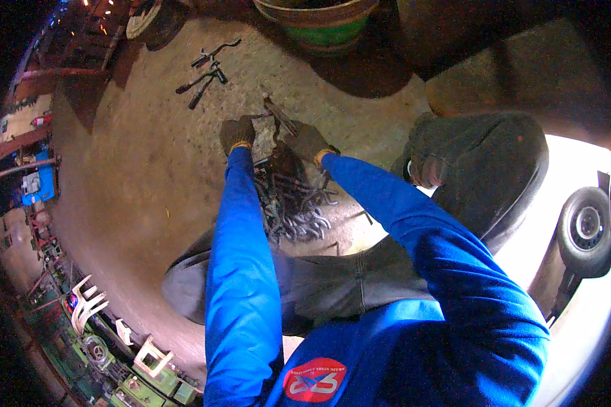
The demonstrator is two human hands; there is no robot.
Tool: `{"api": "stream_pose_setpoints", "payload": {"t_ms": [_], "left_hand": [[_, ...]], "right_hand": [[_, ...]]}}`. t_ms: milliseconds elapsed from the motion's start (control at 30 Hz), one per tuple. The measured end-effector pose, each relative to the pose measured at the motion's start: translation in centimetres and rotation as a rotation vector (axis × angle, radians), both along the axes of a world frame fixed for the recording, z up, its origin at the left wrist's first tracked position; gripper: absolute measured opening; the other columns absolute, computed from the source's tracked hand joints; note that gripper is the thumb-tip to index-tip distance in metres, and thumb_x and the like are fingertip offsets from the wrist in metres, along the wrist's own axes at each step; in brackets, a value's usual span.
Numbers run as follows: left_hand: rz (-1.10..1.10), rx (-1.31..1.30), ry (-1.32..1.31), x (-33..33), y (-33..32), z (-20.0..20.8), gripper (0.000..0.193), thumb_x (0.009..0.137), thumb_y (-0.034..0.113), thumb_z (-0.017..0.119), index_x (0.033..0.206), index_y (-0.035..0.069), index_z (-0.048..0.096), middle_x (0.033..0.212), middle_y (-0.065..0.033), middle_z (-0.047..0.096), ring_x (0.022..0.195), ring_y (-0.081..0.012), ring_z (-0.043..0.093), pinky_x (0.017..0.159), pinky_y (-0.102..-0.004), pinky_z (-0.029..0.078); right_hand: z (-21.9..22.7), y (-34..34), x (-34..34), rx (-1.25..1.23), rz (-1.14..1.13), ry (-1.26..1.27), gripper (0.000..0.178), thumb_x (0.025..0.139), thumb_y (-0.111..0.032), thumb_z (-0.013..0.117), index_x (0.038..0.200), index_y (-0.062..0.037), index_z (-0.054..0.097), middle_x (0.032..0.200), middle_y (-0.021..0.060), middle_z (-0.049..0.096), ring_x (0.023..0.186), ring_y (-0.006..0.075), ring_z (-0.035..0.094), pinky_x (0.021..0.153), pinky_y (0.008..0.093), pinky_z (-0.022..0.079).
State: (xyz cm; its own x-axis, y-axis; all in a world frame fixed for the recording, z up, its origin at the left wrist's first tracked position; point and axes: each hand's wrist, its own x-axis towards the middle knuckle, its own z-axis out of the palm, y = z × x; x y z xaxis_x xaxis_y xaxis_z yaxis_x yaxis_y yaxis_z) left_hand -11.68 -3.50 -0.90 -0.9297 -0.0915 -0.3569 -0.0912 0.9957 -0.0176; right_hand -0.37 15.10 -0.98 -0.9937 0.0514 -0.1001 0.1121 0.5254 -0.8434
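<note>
Both gloved hands are clenched on a bent metal piece (277, 117) held just above the heap of curved steel hooks (295, 203) on the concrete floor (149, 169): left hand (237, 133) on one end, right hand (307, 141) nearer the middle. Looks stiff, heavy-ish, probably rough-edged; gripping by the ends seems sensible.

Pile of bent rods (295, 207) on floor (149, 169) below hands, loose tools (207, 68) beyond, tub (319, 24) farther back
</note>
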Motion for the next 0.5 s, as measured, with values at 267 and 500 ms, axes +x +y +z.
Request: {"api": "stream_pose_setpoints", "payload": {"t_ms": [267, 500], "left_hand": [[0.171, 0.105, 0.143, 1.1, 1.4, 3.5, 0.047, 0.085, 0.040, 0.051, 0.098, -0.002, 0.067, 0.107, -0.0275, 0.062, 0.100, -0.0423, 0.060, 0.088, -0.0467, 0.048], [0.053, 0.108, 0.132, 0.9, 1.2, 1.9, 0.048, 0.085, 0.042, 0.050, 0.093, -0.003, 0.068, 0.103, -0.0288, 0.062, 0.095, -0.0432, 0.061, 0.084, -0.0486, 0.048]], "right_hand": [[6.3, 1.3, 0.1, -0.240, 0.025, -0.227, 0.042, 0.086, -0.028, 0.056, 0.115, 0.0011, 0.058, 0.105, 0.0266, 0.064, 0.100, 0.0436, 0.060, 0.088, 0.0479, 0.047], [4.8, 1.9, 0.4, -0.158, 0.027, -0.179, 0.044, 0.085, -0.031, 0.057, 0.116, 0.0013, 0.058, 0.106, 0.0286, 0.063, 0.100, 0.0439, 0.061, 0.087, 0.0478, 0.048]]}}
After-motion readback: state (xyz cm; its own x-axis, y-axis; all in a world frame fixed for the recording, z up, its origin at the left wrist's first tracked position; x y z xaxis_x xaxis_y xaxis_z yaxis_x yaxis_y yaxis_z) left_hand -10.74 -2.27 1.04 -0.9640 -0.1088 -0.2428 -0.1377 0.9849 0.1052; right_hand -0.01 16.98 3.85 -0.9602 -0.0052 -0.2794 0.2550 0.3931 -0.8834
